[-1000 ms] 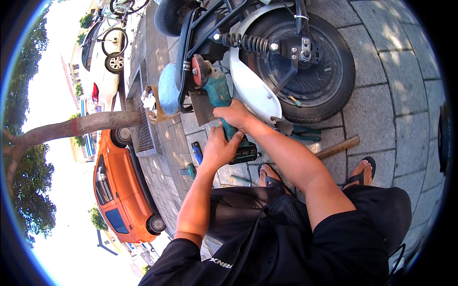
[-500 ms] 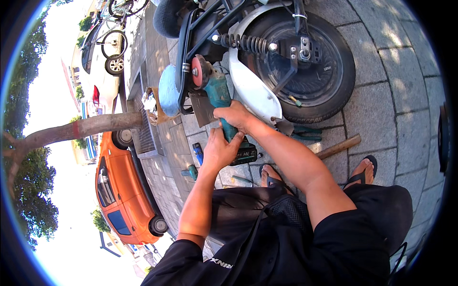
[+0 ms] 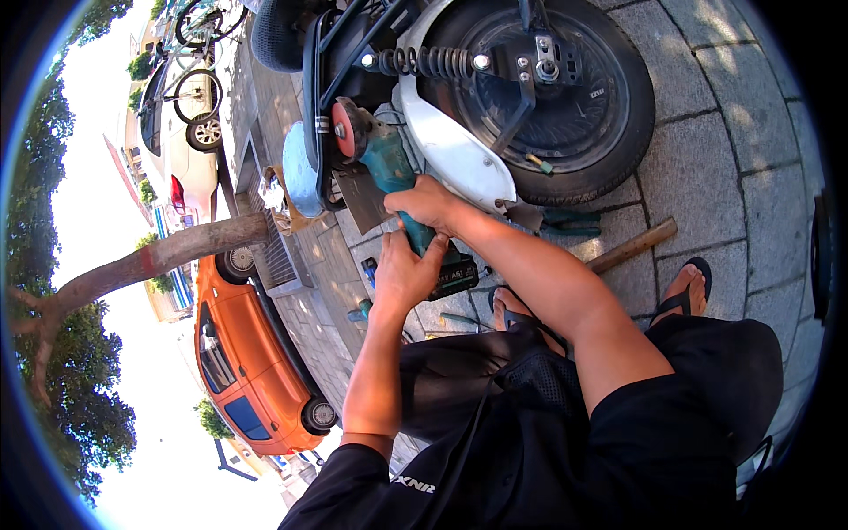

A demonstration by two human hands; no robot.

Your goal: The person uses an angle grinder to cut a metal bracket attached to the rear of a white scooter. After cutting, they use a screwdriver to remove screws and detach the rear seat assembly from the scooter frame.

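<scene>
Both my hands are closed round a teal cordless angle grinder [image 3: 386, 162] with a black battery at its near end. My right hand [image 3: 427, 208] wraps the middle of the body, while my left hand [image 3: 408, 269] grips farther back, beside the battery. At the far end, the red disc [image 3: 348, 129] is close to the black tube frame [image 3: 314, 115] of a two-wheeler; I cannot tell whether they touch. A white mudguard [image 3: 459, 155] lies just right of the grinder, next to the rear wheel [image 3: 609, 115] and a black coil shock absorber [image 3: 433, 62].
Green-handled pliers [image 3: 572, 223] and a wooden handle [image 3: 632, 246] lie on the paving near my sandalled feet. A flat metal plate [image 3: 364, 201] sits left of the grinder. Farther left are a light-blue rounded part [image 3: 303, 172], a tree trunk [image 3: 199, 246] and an orange car [image 3: 252, 362].
The view has tilted slightly, so the two-wheeler appears farther left and higher. My hands keep the same hold on the angle grinder, which stays near the frame.
</scene>
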